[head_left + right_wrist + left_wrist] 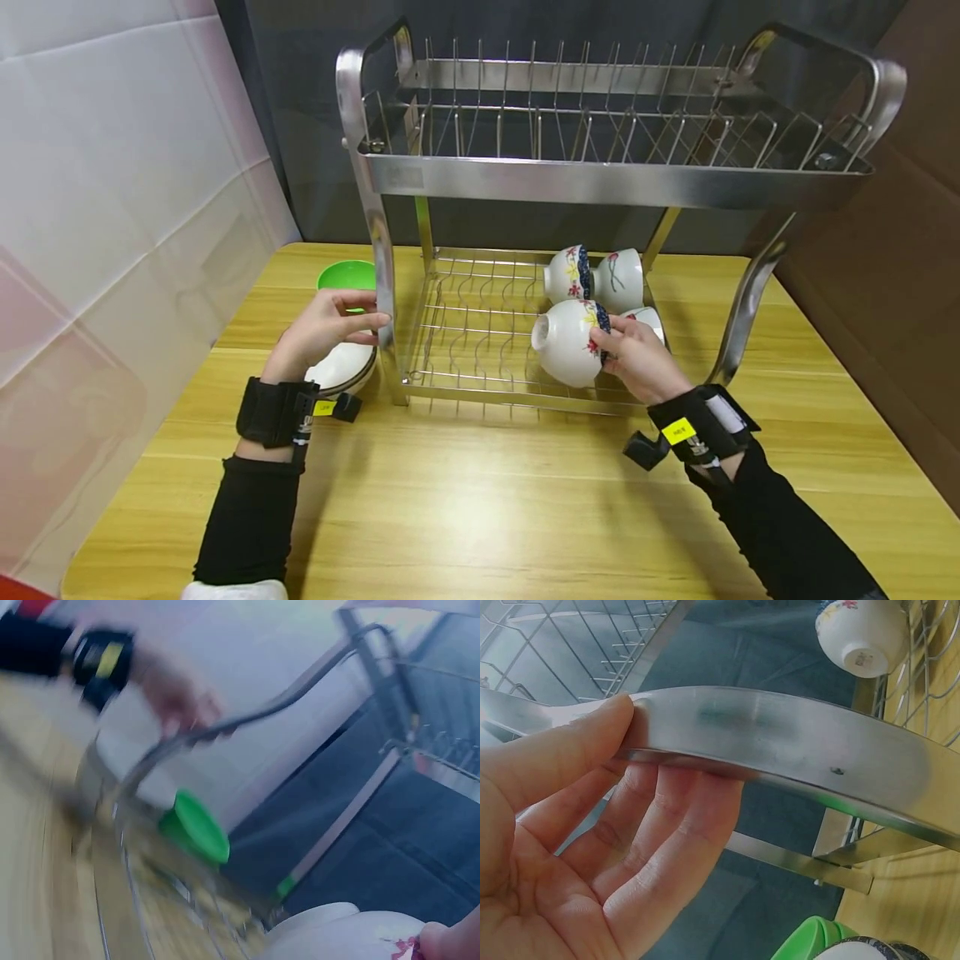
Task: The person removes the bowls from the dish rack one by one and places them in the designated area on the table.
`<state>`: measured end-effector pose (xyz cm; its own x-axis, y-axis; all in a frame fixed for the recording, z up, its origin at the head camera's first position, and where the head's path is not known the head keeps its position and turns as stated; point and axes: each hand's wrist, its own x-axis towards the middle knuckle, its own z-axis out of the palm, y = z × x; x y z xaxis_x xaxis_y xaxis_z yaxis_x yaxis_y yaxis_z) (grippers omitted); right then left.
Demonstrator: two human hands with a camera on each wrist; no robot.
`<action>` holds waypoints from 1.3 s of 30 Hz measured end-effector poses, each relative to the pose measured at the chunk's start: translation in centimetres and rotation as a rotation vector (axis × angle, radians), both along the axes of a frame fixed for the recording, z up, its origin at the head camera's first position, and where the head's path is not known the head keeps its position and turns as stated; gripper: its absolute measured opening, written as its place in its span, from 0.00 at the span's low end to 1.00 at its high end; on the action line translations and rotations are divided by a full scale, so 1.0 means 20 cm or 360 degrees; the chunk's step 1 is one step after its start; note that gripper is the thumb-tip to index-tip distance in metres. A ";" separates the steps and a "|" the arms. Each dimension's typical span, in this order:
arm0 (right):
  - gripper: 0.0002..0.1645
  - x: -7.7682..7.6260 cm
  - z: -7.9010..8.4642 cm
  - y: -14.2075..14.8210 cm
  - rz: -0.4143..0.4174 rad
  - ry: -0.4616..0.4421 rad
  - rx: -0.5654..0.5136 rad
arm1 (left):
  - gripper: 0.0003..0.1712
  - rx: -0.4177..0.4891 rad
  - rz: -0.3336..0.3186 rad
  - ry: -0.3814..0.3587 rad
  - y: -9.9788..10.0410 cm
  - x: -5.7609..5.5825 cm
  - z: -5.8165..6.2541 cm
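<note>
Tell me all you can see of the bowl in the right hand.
The white, ceramic-looking bowl has red and yellow flowers, a dark blue rim band and a round foot. It is tipped sideways, foot leftward, over the lower wire rack; contact there is unclear. The right hand grips its rim.

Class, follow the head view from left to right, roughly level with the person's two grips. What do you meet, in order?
White sheet → left grip → rack's left leg → held bowl → right grip → rack's right leg → brown panel
</note>
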<state>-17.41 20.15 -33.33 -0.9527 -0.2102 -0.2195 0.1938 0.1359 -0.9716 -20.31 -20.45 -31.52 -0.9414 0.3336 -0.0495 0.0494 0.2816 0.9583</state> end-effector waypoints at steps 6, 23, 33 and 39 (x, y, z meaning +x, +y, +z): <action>0.37 0.01 0.00 0.04 0.0040 -0.0014 -0.0172 | 0.26 -0.0003 -0.0008 0.0011 0.01 -0.01 0.00; 0.18 0.25 0.14 0.07 0.0354 0.0798 0.0924 | 0.28 -0.0069 -0.0007 0.0003 0.03 -0.01 0.00; 0.24 0.45 0.03 0.15 0.0411 0.1729 0.1368 | 0.28 -0.0079 0.0001 0.0020 0.01 -0.01 -0.01; 0.25 0.55 -0.02 0.26 0.0421 0.2037 0.1397 | 0.28 -0.0105 0.0021 0.0020 0.00 0.01 -0.01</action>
